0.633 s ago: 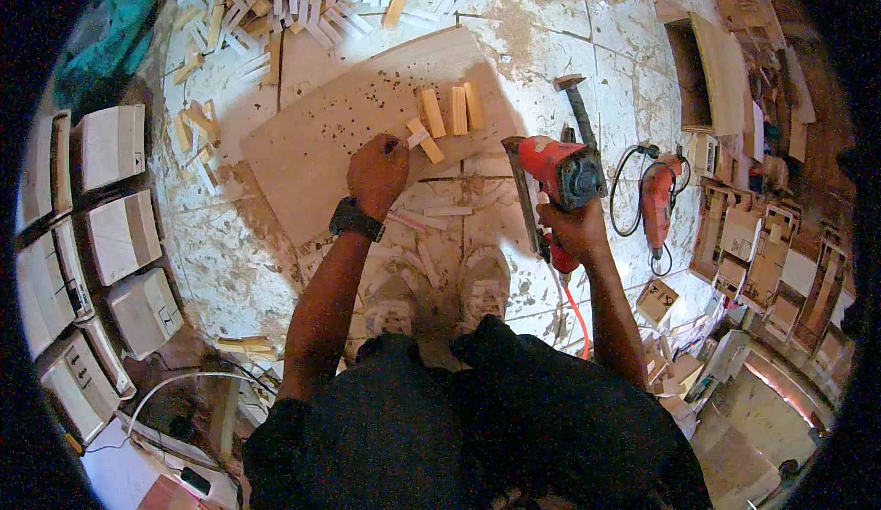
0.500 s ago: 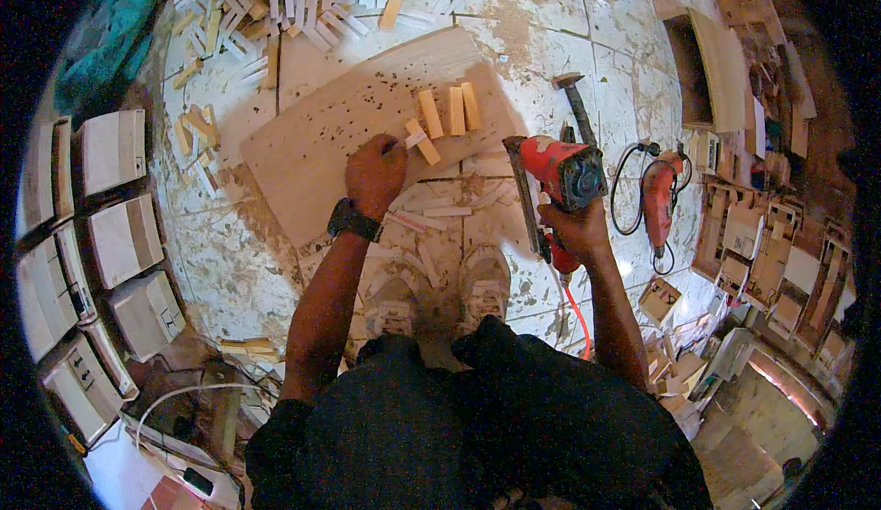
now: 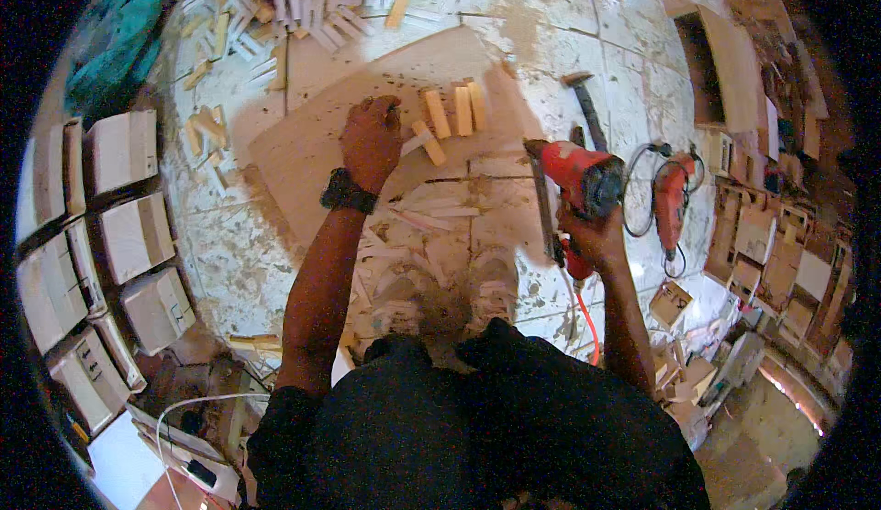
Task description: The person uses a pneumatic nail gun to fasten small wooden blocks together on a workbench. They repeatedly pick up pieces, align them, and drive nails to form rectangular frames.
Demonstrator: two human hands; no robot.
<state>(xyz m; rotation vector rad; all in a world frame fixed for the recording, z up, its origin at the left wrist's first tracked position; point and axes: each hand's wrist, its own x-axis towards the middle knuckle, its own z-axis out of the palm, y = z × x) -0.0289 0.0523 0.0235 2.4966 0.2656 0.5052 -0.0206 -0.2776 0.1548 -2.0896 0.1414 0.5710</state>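
Note:
My right hand (image 3: 595, 233) grips a red nail gun (image 3: 578, 175) by its handle, held above the floor right of a flat brown board (image 3: 307, 148). An orange hose (image 3: 589, 322) runs down from the tool. Over the board is my left hand (image 3: 370, 143), with a dark watch (image 3: 349, 192) on its wrist. Its fingers are curled in, and what they hold, if anything, is hidden. Just right of it a small wood block (image 3: 429, 143) lies with a pale strip (image 3: 415, 142) against it. Several more wood blocks (image 3: 463, 111) stand beyond, near the board's right side.
A hammer (image 3: 585, 108) and a corded red power tool (image 3: 673, 200) lie on the tiled floor to the right. Heaps of small wood pieces (image 3: 312, 1) cover the far floor. Wooden boxes (image 3: 138, 235) line the left. Wood strips (image 3: 440, 212) lie before my shoes (image 3: 491, 290).
My left hand has moved away from the small block, farther out over the board, leaving the block and strip lying there. My right hand and the nail gun shifted slightly right.

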